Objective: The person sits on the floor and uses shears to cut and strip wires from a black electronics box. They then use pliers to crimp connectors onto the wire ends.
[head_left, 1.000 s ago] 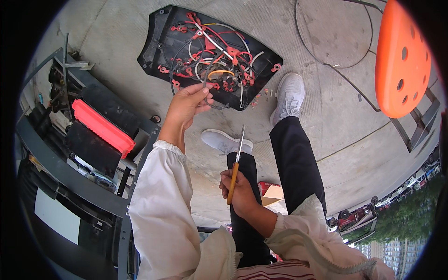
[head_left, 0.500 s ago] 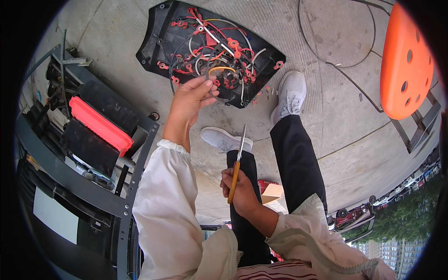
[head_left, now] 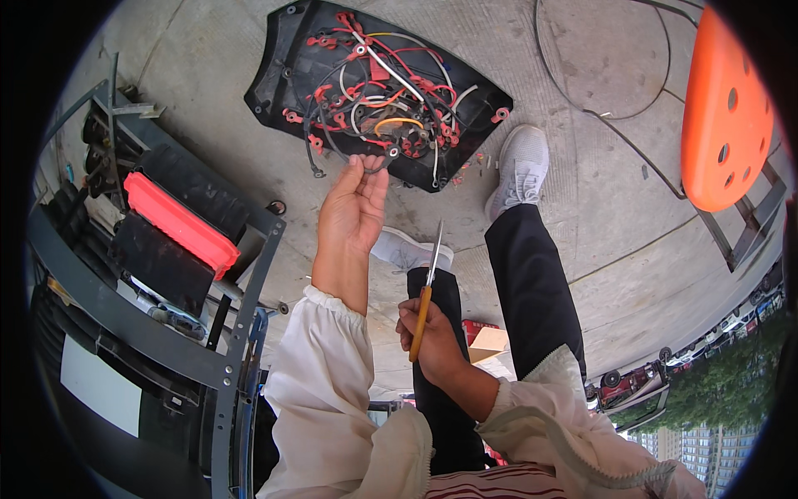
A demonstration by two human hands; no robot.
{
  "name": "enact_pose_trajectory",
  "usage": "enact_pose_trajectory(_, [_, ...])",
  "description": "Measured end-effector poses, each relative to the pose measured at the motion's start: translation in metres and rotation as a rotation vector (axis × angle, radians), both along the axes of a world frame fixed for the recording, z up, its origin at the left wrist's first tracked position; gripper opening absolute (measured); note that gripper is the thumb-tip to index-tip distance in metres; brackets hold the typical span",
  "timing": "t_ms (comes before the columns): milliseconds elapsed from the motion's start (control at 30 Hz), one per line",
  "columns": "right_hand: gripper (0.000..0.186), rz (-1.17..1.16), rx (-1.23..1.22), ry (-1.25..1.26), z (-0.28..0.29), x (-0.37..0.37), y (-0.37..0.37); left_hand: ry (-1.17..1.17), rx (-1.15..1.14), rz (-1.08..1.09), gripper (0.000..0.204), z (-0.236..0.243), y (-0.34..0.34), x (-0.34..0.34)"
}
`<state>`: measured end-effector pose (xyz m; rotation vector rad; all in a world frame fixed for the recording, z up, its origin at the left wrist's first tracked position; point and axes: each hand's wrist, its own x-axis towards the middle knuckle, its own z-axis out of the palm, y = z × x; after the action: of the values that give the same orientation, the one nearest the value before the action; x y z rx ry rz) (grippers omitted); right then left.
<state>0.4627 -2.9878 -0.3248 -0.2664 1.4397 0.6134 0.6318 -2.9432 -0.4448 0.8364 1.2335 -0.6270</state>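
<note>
My left hand (head_left: 356,200) is closed, its fingertips pinching a black cable (head_left: 376,170) at the near edge of a black plastic panel. A ring terminal (head_left: 393,153) shows at the cable's end beside my fingers. Over the panel (head_left: 278,75) lies a tangle of red, white, black and orange wires (head_left: 399,100), many with red-sleeved ring terminals. Lower down, my right hand (head_left: 435,337) grips a tool with an orange handle (head_left: 421,324) and a slim pointed metal blade (head_left: 435,249). The blade points away from me, apart from the wires. The tool's exact kind cannot be made out.
An orange seat with round holes (head_left: 723,125) stands on a metal frame at the right. A dark metal frame (head_left: 166,341) with a red tray (head_left: 179,224) runs along the left. A long black cable (head_left: 636,154) curves over the concrete. My shoes stand near the panel.
My left hand has drawn back toward me from the wire tangle, its palm turned more upward, with the cable at its fingertips. My right hand and its tool have barely moved.
</note>
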Motion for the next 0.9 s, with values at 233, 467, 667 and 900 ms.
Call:
enact_pose_trajectory(233, [0.014, 0.023, -0.006, 0.000, -0.001, 0.000, 0.001, 0.113, -0.111, 0.240, 0.008, 0.005, -0.001, -0.002])
enact_pose_trajectory(467, [0.014, 0.026, -0.004, -0.003, 0.000, 0.000, 0.002, 0.166, -0.172, 0.249, 0.010, 0.002, 0.010, -0.002])
enact_pose_trajectory(667, [0.014, 0.010, -0.004, -0.014, -0.001, -0.002, 0.004, -0.127, 0.209, -0.360, 0.013, 0.017, 0.012, -0.011])
enact_pose_trajectory(900, [0.015, 0.021, -0.007, 0.001, -0.002, -0.002, 0.004, -0.241, 0.331, -0.535, 0.013, 0.023, 0.012, -0.016])
